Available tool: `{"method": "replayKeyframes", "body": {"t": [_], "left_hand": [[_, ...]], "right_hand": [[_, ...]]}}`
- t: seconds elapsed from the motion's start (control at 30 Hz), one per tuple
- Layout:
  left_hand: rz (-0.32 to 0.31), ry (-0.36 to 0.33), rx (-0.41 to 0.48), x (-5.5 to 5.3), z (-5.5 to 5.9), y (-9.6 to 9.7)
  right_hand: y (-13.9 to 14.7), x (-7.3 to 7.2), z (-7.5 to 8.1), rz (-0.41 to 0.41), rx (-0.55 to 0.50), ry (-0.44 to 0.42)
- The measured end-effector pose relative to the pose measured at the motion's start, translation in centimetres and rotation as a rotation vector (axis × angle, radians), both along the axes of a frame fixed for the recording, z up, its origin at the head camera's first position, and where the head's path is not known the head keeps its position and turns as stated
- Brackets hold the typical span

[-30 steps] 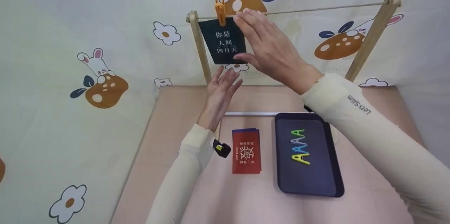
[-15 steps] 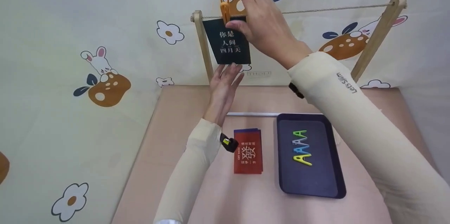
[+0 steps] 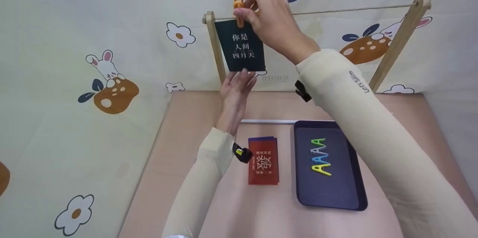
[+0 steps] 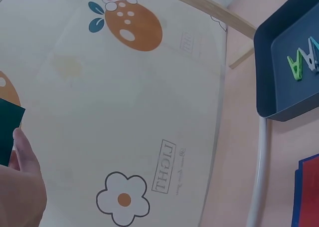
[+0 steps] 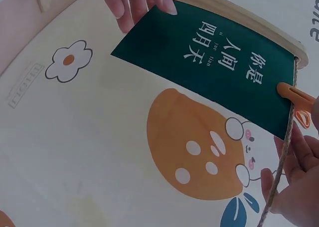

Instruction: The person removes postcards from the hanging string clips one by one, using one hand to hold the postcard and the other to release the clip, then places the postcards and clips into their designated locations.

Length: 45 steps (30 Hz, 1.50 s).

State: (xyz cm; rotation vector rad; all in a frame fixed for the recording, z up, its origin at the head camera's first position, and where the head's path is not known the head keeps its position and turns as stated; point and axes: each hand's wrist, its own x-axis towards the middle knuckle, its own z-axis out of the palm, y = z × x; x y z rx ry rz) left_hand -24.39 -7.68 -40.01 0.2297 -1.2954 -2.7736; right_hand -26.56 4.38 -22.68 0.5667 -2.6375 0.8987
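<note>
A dark green card [image 3: 241, 49] with white Chinese characters hangs from a rope [image 3: 336, 9] by an orange clothespin [image 3: 240, 21]. My right hand [image 3: 274, 19] pinches this clothespin from the right, thumb in front. In the right wrist view the clothespin [image 5: 291, 93] bites the card's top edge at the rope, and part of it is hidden by my thumb. Below, my left hand [image 3: 235, 94] holds the card's lower edge, one fingertip over its front. The left wrist view catches only a corner of the card [image 4: 9, 129] beside a digit of that hand.
The rope runs between two wooden posts [image 3: 399, 40]. On the pink table, a dark blue tray [image 3: 328, 197] holds several letter-A-shaped clothespins [image 3: 319, 157] in yellow, blue, grey and green. Left of it lies a red card [image 3: 263, 161] over a blue one. A printed cloth backs everything.
My right hand has moved left from beside the card onto the clothespin and closed its fingers there. My left fingertips have risen to the card's lower edge, and the card hangs slightly lower.
</note>
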Motion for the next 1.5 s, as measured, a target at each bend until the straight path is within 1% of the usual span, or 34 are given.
{"method": "replayKeyframes", "body": {"t": [0.17,0.27,0.4,0.47,0.53,0.6,0.73,0.97,1.07,1.2,1.3,1.4,1.5], "left_hand": [[0.037,-0.009,0.009,0.2,0.0,-0.3],[0.045,-0.024,-0.020,0.4,-0.1,-0.4],[0.047,-0.027,-0.051,0.6,-0.1,-0.4],[0.049,-0.021,-0.054,0.7,-0.1,-0.4],[0.048,-0.009,-0.052,0.7,-0.1,-0.4],[0.043,0.001,-0.045,0.8,-0.2,-0.3],[0.041,0.017,-0.024,0.8,-0.5,-0.4],[0.052,0.022,-0.008,1.0,-0.7,-0.6],[0.050,0.022,-0.014,1.2,-0.6,-0.7],[0.026,0.030,-0.034,1.7,-0.6,-0.7],[0.010,0.032,-0.056,2.4,-0.7,-0.6],[0.006,0.026,-0.086,3.1,-0.8,-0.5],[0.005,0.015,-0.119,3.8,-0.9,-0.4]], "right_hand": [[-0.4,0.0,0.2,0.002,-0.016,-0.005],[-0.6,0.1,0.3,-0.004,-0.027,-0.018],[-0.8,0.2,0.5,0.009,-0.111,-0.059],[-0.7,0.3,0.6,0.022,-0.163,-0.080],[-0.7,0.4,0.7,0.032,-0.201,-0.082],[-0.5,0.5,0.7,0.033,-0.224,-0.071],[-0.3,0.7,1.0,0.048,-0.241,-0.022],[-0.3,0.7,1.1,0.050,-0.244,0.040],[-0.2,0.7,1.3,0.051,-0.277,0.054],[-0.1,0.7,1.8,0.048,-0.341,0.060],[0.1,0.8,2.0,0.053,-0.376,0.055],[0.4,1.0,1.8,0.075,-0.426,0.036],[1.0,1.1,1.2,0.104,-0.495,0.007]]}}
